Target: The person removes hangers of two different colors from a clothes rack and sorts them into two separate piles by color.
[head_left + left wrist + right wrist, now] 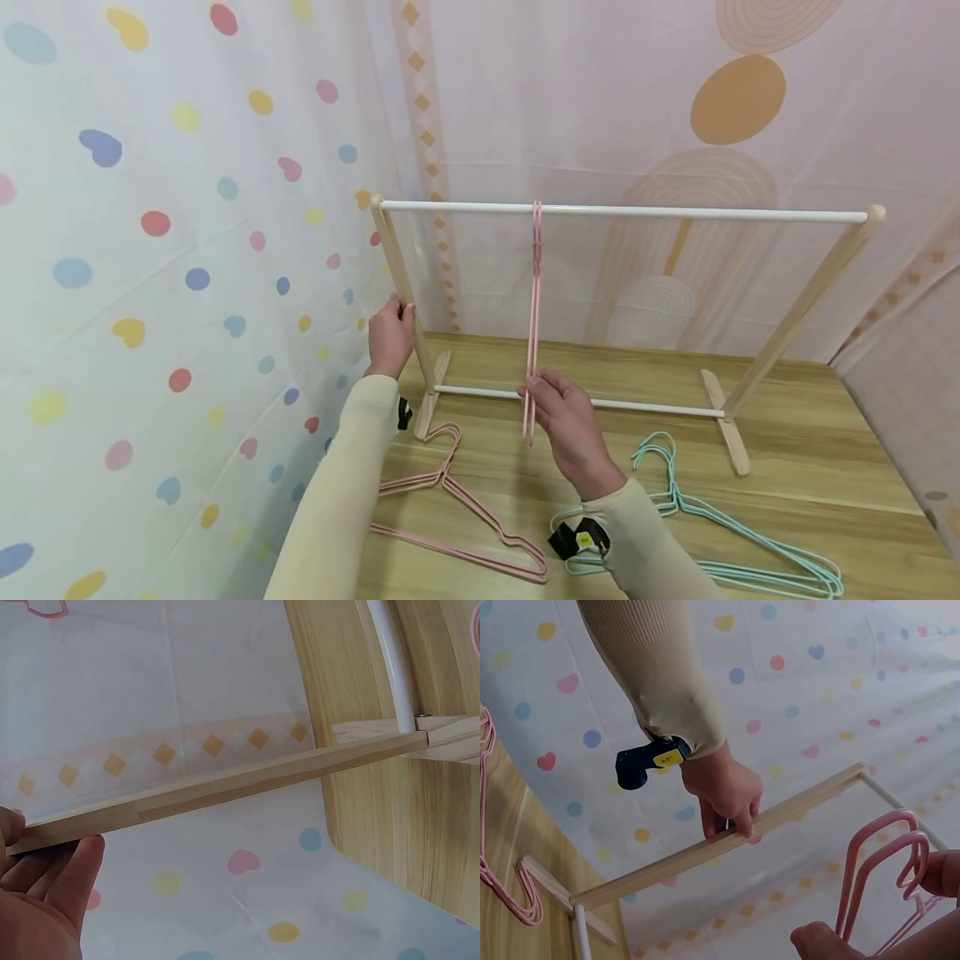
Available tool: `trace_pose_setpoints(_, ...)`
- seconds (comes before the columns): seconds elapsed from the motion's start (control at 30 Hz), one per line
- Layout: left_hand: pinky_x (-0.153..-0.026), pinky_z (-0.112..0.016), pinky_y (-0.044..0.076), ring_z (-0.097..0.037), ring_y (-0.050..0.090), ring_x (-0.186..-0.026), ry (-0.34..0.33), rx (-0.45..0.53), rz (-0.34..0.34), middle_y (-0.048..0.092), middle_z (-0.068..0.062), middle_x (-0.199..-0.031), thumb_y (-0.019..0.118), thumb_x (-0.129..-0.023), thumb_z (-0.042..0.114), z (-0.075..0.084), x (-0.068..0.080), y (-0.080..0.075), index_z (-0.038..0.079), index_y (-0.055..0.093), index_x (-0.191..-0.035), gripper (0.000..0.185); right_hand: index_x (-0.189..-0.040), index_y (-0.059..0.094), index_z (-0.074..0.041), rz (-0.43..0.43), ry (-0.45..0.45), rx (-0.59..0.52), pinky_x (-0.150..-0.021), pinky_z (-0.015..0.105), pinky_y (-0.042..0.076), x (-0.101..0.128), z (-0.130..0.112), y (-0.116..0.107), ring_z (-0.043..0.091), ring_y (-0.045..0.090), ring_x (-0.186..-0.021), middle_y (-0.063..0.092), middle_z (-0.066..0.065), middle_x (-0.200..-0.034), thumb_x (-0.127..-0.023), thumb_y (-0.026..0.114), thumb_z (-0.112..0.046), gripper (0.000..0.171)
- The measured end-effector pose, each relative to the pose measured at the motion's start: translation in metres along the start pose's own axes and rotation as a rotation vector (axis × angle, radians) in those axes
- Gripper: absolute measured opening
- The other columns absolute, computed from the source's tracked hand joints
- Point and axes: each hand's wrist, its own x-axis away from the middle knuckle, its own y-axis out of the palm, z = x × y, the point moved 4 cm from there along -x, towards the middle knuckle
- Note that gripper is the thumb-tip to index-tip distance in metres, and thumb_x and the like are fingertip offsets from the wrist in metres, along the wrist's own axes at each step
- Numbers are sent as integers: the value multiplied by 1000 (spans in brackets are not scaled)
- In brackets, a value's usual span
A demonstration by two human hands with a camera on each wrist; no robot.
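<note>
My left hand (392,337) grips the left wooden post (397,258) of a small garment rack, with the thumb on one side and the fingers on the other. Two pink hangers (534,317) hang side by side from the rack's white top rail (660,212). Near their lower ends my right hand (573,429) holds them between thumb and fingers. The right wrist view has the rounded ends of these pink hangers (859,859) close up, between the right thumb and fingers. Also in that view, the left hand (724,791) pinches the post from above.
More pink hangers (480,504) lie on the wooden tabletop (810,442) at the front left. Several mint green hangers (750,533) lie at the front right, partly behind the right sleeve. A lower white bar (645,407) joins the rack's feet. Patterned curtains (225,250) stand left and behind.
</note>
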Motion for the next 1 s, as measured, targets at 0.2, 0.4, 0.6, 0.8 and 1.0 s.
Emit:
trace_pose_setpoints(0.2,-56,-39,43,-29,54,-62,-2,1,-4,55,-15,-72,52,-103,19,-2,-1,0,2,54,-88,23,-140,31,17,50,-4,-10,-91,28,47,1,-2,-2,18,61,-103,46,32,-131,-97,53,-6,53)
trace_pose_setpoints(0.4,-56,-39,44,-29,53,-63,4,3,4,56,-15,-73,52,-103,18,-3,-2,0,2,54,-88,22,-142,31,15,61,-9,-13,-94,30,46,2,-5,-6,26,59,-111,42,30,-135,-99,49,-2,50)
trace_pose_setpoints(0.6,-57,-39,43,-29,52,-63,1,-3,2,55,-15,-73,52,-103,18,-5,-2,-1,1,55,-88,23,-140,41,10,90,-16,7,-94,33,46,3,-7,-10,28,59,-111,47,26,-132,-97,46,1,44)
trace_pose_setpoints(0.8,-57,-40,44,-29,53,-63,-5,-8,4,55,-15,-73,52,-103,18,-6,-2,-1,2,54,-87,23,-142,42,4,88,-37,0,-95,36,45,4,-10,-17,33,56,-116,41,24,-139,-97,37,3,46)
trace_pose_setpoints(1.0,-57,-39,43,-29,53,-62,2,-17,3,53,-14,-71,52,-103,18,-5,-2,-2,2,53,-86,23,-143,44,-2,94,-50,11,-92,33,47,8,-16,-26,28,57,-115,40,19,-144,-95,32,3,50)
